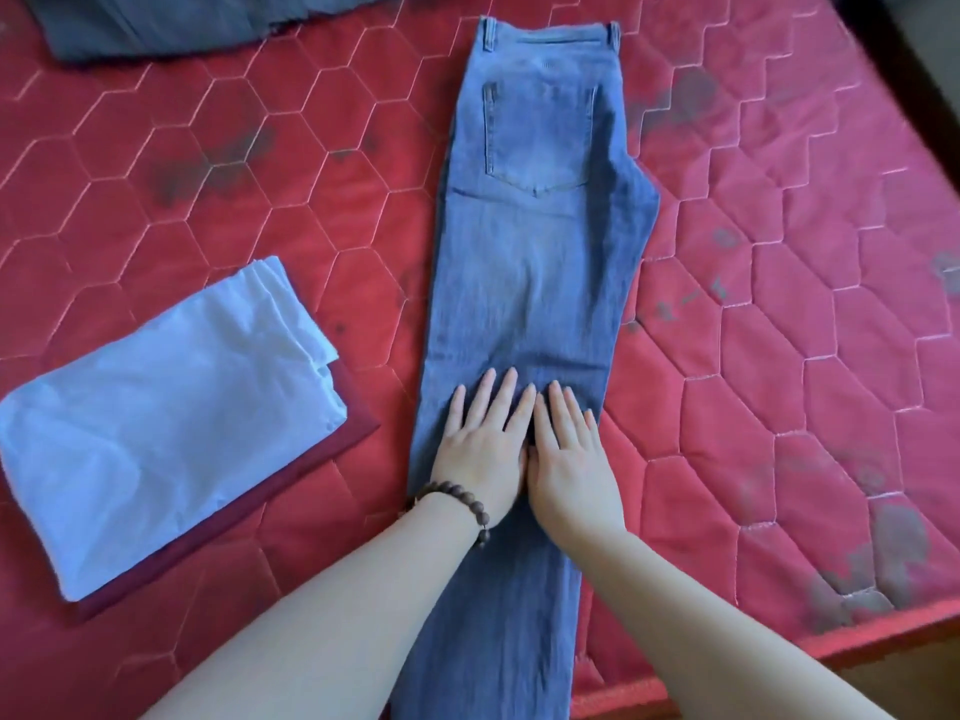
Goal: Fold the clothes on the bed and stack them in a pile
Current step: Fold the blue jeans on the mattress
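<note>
A pair of blue jeans (535,226) lies lengthwise on the red quilted mattress (779,304), folded leg over leg, waistband far from me and a back pocket facing up. My left hand (485,446), with a bead bracelet on its wrist, and my right hand (569,459) press flat on the legs side by side, fingers straight. To the left a folded white garment (156,433) rests on a folded dark red one (311,475), forming a small pile.
A crumpled grey garment (156,23) lies at the far left corner of the bed. The mattress edge (779,652) runs along the near right, with a dark bed frame at the far right.
</note>
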`<state>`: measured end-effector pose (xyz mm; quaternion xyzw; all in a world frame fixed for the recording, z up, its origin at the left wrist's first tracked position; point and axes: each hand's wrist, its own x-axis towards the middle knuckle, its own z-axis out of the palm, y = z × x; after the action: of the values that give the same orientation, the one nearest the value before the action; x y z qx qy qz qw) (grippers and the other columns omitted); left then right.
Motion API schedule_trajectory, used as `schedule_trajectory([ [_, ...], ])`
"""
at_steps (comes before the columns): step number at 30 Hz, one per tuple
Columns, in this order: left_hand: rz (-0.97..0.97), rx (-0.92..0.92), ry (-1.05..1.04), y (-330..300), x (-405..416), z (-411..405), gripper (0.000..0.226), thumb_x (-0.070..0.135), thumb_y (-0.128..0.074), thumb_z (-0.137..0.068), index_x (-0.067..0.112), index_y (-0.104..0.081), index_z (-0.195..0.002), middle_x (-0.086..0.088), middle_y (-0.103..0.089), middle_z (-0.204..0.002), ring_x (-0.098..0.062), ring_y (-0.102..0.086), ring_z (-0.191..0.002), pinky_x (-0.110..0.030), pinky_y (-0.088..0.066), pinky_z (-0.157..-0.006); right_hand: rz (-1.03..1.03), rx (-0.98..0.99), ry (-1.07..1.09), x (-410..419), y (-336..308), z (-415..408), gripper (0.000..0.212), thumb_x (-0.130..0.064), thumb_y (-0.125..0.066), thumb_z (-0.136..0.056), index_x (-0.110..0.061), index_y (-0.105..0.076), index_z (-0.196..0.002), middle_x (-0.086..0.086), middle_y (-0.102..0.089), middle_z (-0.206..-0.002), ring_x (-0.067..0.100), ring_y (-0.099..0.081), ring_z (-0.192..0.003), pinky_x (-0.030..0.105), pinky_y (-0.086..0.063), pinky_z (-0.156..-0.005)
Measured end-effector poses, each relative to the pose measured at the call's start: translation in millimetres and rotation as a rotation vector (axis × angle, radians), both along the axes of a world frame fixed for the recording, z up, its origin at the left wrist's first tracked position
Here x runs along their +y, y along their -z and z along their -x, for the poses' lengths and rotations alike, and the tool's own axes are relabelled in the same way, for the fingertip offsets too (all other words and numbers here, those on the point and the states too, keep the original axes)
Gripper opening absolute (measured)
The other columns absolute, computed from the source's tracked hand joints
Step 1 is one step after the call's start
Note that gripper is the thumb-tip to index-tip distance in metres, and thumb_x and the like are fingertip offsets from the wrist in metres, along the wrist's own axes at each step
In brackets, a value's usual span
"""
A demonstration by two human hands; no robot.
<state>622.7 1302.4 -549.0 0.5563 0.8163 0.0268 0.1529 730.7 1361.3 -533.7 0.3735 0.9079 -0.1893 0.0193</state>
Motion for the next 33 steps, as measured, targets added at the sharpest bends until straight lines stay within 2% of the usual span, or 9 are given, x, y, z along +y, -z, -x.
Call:
schedule_trajectory([
  [7, -0.029, 0.05, -0.077, 6.4, 87.1, 55.6, 0.054, 0.043, -0.025, -0.1, 0.034, -0.016, -0.152, 0.002, -0.007, -0.162, -0.027, 0.001, -0.149, -0.05, 0.001, -0.119, -0.043, 0.02, -0.015, 87.3, 5.0, 47.3, 0.052, -0.023, -0.031, -0.104, -0.011, -0.018, -0.153, 0.012, -0.008, -0.161, 0.025, 0.001, -0.149, 0.035, 0.01, -0.118],
  [13, -0.041, 0.09, -0.08, 6.2, 136.1, 109.9, 0.06, 0.056, -0.026, -0.095, 0.04, -0.013, -0.151, 0.0, -0.005, -0.163, -0.034, 0.005, -0.148, -0.048, 0.005, -0.12, -0.051, 0.074, 0.008, 134.9, 8.1, 83.2, 0.054, -0.023, -0.036, -0.102, -0.015, -0.019, -0.153, 0.01, -0.011, -0.161, 0.025, -0.002, -0.149, 0.035, 0.007, -0.12],
  [16, -0.037, 0.156, -0.113, 10.1, 146.1, 135.6, 0.064, 0.062, -0.023, -0.091, 0.041, -0.015, -0.151, -0.004, -0.009, -0.162, -0.032, -0.001, -0.149, -0.054, 0.001, -0.118, -0.081, 0.045, 0.005, 155.6, 12.6, 103.3, 0.054, -0.03, -0.036, -0.102, -0.018, -0.02, -0.153, 0.01, -0.01, -0.161, 0.025, -0.001, -0.149, 0.037, 0.008, -0.119],
  [19, -0.067, 0.146, -0.108, 16.3, 146.4, 139.1, 0.067, 0.059, -0.032, -0.088, 0.036, -0.024, -0.15, -0.007, -0.018, -0.16, -0.031, -0.009, -0.148, -0.059, -0.011, -0.116, -0.12, 0.013, -0.038, 176.2, 18.0, 124.6, 0.053, -0.034, -0.032, -0.101, -0.027, -0.02, -0.152, 0.01, -0.007, -0.161, 0.025, 0.002, -0.149, 0.042, 0.01, -0.119],
  [22, -0.071, 0.108, -0.106, 16.2, 145.5, 139.9, 0.072, 0.055, -0.039, -0.084, 0.029, -0.028, -0.15, -0.009, -0.019, -0.16, -0.031, -0.01, -0.148, -0.061, -0.017, -0.114, -0.131, 0.014, -0.054, 197.6, 17.8, 158.5, 0.051, -0.033, -0.032, -0.1, -0.03, -0.027, -0.151, 0.006, -0.011, -0.161, 0.024, 0.0, -0.149, 0.049, 0.005, -0.119],
  [25, -0.068, 0.068, -0.145, 14.1, 146.4, 141.7, 0.077, 0.052, -0.043, -0.082, 0.018, -0.028, -0.15, -0.011, -0.021, -0.159, -0.029, -0.014, -0.148, -0.06, -0.019, -0.114, -0.119, 0.08, -0.12, 223.0, 19.3, 190.4, 0.045, -0.027, -0.041, -0.097, -0.02, -0.045, -0.142, 0.009, -0.026, -0.157, 0.03, -0.017, -0.147, 0.054, -0.009, -0.119],
  [26, -0.063, 0.059, -0.15, 13.2, 147.1, 141.5, 0.078, 0.051, -0.043, -0.081, 0.016, -0.03, -0.15, -0.012, -0.023, -0.158, -0.029, -0.015, -0.148, -0.06, -0.02, -0.113, -0.11, 0.128, -0.161, 231.2, 20.2, 199.9, 0.045, -0.024, -0.043, -0.097, -0.017, -0.046, -0.141, 0.009, -0.031, -0.155, 0.031, -0.023, -0.145, 0.054, -0.014, -0.118],
  [29, -0.054, 0.036, -0.157, 12.0, 149.1, 141.3, 0.078, 0.049, -0.046, -0.08, 0.014, -0.034, -0.148, -0.012, -0.026, -0.157, -0.028, -0.018, -0.147, -0.06, -0.023, -0.112, -0.067, 0.153, -0.287, 252.7, 22.0, 231.3, 0.052, -0.027, -0.036, -0.1, -0.017, -0.029, -0.15, 0.007, -0.03, -0.156, 0.028, -0.022, -0.146, 0.05, -0.013, -0.119],
  [33, -0.038, 0.023, -0.167, 11.8, 150.0, 142.3, 0.081, 0.052, -0.048, -0.078, 0.018, -0.03, -0.149, -0.01, -0.028, -0.157, -0.027, -0.02, -0.147, -0.059, -0.021, -0.113, -0.177, -0.006, -0.359, 269.5, 31.3, 271.5, 0.055, -0.041, -0.024, -0.101, -0.025, -0.016, -0.153, -0.001, -0.01, -0.162, 0.02, -0.003, -0.149, 0.048, 0.003, -0.12],
])
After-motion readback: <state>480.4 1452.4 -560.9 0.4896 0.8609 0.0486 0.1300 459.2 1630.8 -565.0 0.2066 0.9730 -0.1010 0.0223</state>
